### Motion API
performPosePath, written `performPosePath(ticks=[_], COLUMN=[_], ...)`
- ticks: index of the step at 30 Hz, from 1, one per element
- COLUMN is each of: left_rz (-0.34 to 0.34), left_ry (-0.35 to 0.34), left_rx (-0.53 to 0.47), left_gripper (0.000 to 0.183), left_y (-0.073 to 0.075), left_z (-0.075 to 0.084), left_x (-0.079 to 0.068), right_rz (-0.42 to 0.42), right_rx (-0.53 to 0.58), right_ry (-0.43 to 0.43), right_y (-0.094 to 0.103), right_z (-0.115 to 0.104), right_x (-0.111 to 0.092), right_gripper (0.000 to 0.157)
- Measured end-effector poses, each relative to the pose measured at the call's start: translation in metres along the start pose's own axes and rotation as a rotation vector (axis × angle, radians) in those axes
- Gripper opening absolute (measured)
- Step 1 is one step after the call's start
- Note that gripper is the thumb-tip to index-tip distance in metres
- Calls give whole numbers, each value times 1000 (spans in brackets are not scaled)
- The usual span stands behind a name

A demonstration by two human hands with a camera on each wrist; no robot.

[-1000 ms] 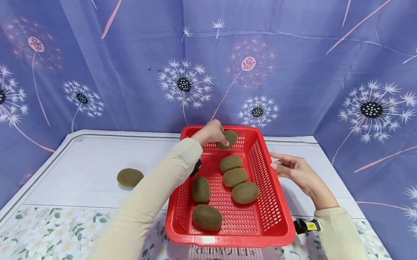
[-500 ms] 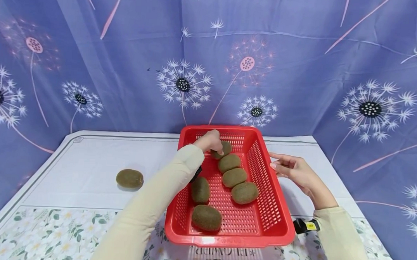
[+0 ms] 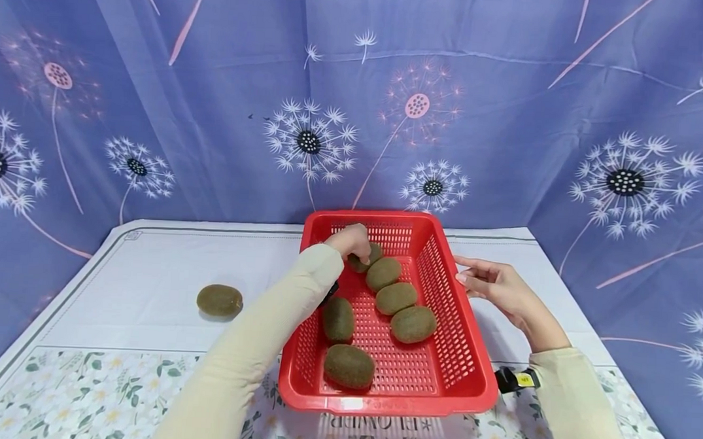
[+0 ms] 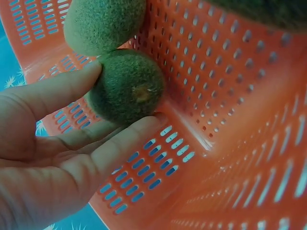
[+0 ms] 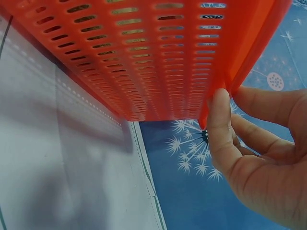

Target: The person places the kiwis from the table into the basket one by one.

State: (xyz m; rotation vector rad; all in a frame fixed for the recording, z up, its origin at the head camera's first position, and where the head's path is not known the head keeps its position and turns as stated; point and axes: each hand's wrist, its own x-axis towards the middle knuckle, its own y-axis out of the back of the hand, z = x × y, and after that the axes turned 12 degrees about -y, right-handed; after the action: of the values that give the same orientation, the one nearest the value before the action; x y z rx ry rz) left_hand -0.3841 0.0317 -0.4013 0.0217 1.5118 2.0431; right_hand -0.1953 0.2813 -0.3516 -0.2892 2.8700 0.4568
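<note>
My left hand (image 3: 353, 239) reaches into the red plastic basket (image 3: 420, 406) near its back left corner. Its thumb and fingers hold a brown kiwi (image 4: 127, 88) from both sides, low by the basket floor. That fruit touches a neighbouring kiwi (image 3: 383, 274) at the top of a slanting row. Two more in the row are a middle kiwi (image 3: 396, 298) and a front kiwi (image 3: 414, 324). On the left side of the basket lie an upright-set kiwi (image 3: 338, 320) and a crosswise kiwi (image 3: 349, 366). My right hand (image 5: 261, 143) pinches the basket's right rim between thumb and fingers.
One kiwi (image 3: 219, 301) lies on the white tabletop (image 3: 149, 276) left of the basket. A floral strip (image 3: 96, 392) runs along the table's front. Behind and at the sides hangs a purple dandelion-print cloth (image 3: 227, 109), close to the basket's back edge.
My left hand has lowered the kiwi into the basket and shifted it left and toward me, against the row's back kiwi, which has turned slightly. The right hand stays at the rim.
</note>
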Motion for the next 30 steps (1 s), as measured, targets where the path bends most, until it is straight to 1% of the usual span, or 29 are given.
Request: performPosePath(ticks=[2,4,5,6,7,8,9,10,11,13,14,15,17,20,22,24,25,28,29,30], left_rz=[-4,-11,-16,0,-3,-13,-24,-25,-3,14,20,31,52,63,87,106,119,140,142,147], left_ry=[-17,-15,-22,-35,-46,-41,-41,-35,-40,-26,-20,-24,-37,-59,-77,-97,-112,-140,-143,-146], left_rx=[7,46,57,70,69,59,51,31,3,-47,-58,-72,-103,-143,-169,-192,-190,-172,-179,-182], left_gripper=[29,25,26,25,26,28,28,28,25,24,25,24,30,44,36,19,17,19,24,34], left_y=[-16,-21,-20,-20,-15,-8,1,10,18,35,42,47,55,66,72,79,83,92,95,98], left_z=[-23,-33,-34,-34,-32,-25,-17,-7,3,21,29,33,38,38,37,35,34,25,22,17], left_x=[39,57,59,58,51,38,21,1,-19,-56,-72,-82,-96,-108,-112,-119,-122,-131,-135,-138], right_rz=[1,0,-1,-2,-3,-4,-4,-3,-2,3,5,6,4,-2,-8,-12,-13,-13,-13,-13], right_rx=[-7,-12,-11,-9,-6,-5,-4,-4,-3,-7,-10,-12,-12,-10,-5,-1,-1,-4,-4,-4], right_ry=[-2,-4,-5,-5,-5,-5,-6,-6,-6,-6,-6,-5,-2,3,7,10,11,10,10,9], right_y=[0,0,0,0,0,0,0,0,0,0,0,0,0,0,0,0,0,0,-1,-1], right_z=[0,0,0,0,0,0,0,0,0,0,0,0,0,0,0,0,0,0,0,0], right_x=[1,1,1,2,2,2,2,2,1,1,1,1,0,0,0,0,0,1,1,1], right_gripper=[54,54,54,54,54,55,55,55,55,55,54,54,54,54,54,54,54,54,54,54])
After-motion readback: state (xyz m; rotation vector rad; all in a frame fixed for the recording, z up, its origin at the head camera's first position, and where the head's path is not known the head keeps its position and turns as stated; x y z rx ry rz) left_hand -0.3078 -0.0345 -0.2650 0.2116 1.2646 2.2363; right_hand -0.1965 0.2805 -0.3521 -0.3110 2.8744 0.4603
